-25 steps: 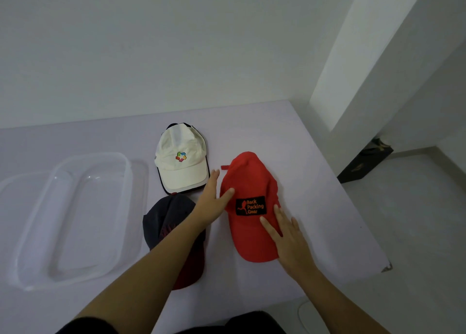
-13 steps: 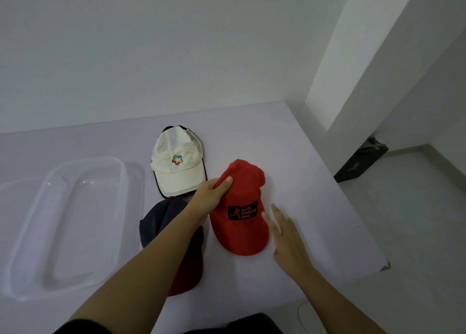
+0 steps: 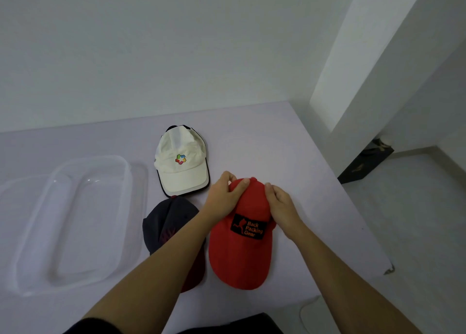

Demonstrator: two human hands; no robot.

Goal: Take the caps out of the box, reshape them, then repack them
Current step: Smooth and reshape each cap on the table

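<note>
A red cap with a black "Back Packing Gear" patch lies on the pale table, brim toward me. My left hand grips the crown's far left side, thumb over the fabric. My right hand grips the crown's right side, fingers curled onto it. A white cap with a coloured logo lies behind, further from me. Left of the red one, a dark navy cap is partly hidden under my left forearm. The clear plastic box stands open at the left.
The table ends at its right edge near a white wall corner. On the floor to the right sits a dark object. A white wall runs along the table's far side.
The red cap has been turned and drawn closer to me. My right hand moved from the table beside the brim up onto the crown; both hands now hold it.
</note>
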